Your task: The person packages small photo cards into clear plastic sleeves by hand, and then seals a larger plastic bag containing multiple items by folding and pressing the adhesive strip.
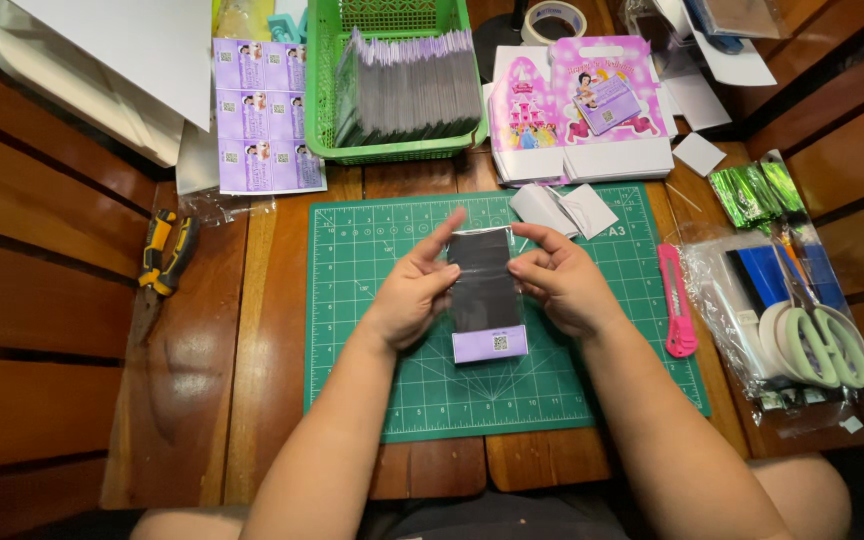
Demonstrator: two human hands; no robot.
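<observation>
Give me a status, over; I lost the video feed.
Left hand and right hand both grip the black clear-wrapped packet with lilac card. Held over green cutting mat. Nothing in the way.

Craft clutter around a green cutting mat on a wooden tabletop

The cutting mat point(372, 380) lies in the middle of the tabletop point(252, 350). Far behind it a green basket point(324, 90) holds a row of dark packets point(407, 85), with a purple sticker sheet point(260, 115) to its left and pink printed cards point(582, 100) to its right. A tape roll point(555, 20) sits far back. A yellow-and-black tool point(164, 252) lies at the left; a pink utility knife point(675, 300), pale green scissors point(820, 335) and green foil strips point(752, 195) lie at the right.
</observation>
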